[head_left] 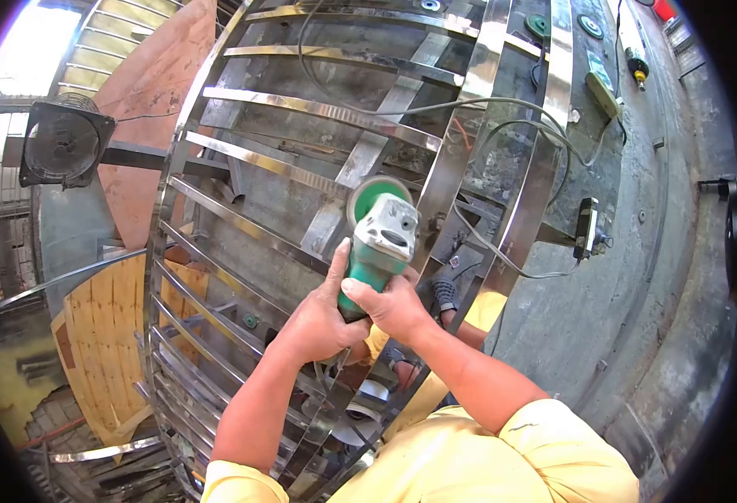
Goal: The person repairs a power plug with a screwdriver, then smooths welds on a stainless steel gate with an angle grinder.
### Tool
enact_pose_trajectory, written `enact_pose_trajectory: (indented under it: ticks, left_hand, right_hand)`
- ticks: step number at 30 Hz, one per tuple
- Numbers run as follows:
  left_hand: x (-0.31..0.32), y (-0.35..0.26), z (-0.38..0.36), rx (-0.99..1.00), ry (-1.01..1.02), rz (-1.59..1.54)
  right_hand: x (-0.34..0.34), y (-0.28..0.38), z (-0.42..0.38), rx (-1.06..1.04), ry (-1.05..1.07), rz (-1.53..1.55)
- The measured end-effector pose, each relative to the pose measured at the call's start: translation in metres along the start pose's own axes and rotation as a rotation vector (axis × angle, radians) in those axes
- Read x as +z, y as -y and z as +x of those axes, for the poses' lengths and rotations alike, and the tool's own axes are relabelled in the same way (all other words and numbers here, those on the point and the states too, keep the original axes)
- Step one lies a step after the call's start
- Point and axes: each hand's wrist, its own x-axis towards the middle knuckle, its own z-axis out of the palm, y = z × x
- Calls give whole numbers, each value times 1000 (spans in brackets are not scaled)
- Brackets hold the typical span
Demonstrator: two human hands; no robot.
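Observation:
Both of my hands are wrapped round a green angle grinder (368, 268) with a silver head. My left hand (314, 323) grips the body from the left, its index finger stretched along the side. From the right, my right hand (394, 306) closes on the same body, thumb on top. The grinder's green disc (378, 199) lies over a shiny metal bar (276, 170) of a large frame, close to a wide upright strip (444, 172). Whether the disc touches the metal I cannot tell.
A grey cable (435, 106) loops across the frame. At the left stand a black fan (65, 144) and wooden boards (104, 335). A power strip (603, 94), loose discs (591, 26) and a black-and-white device (586, 228) lie at the right.

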Motion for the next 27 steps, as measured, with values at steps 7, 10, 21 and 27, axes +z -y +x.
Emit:
enact_pose_trajectory:
  ticks: [7, 10, 21, 27]
  left_hand:
    - [1, -9, -12, -39, -46, 50]
    - [10, -20, -7, 10, -50, 102]
    - [12, -23, -10, 1, -73, 107]
    - [9, -5, -36, -49, -269, 102]
  right_hand:
    - [0, 1, -4, -49, 31, -105]
    - [-10, 0, -7, -37, 49, 101]
    - [-13, 6, -7, 53, 27, 103]
    - [17, -2, 12, 235, 173, 105]
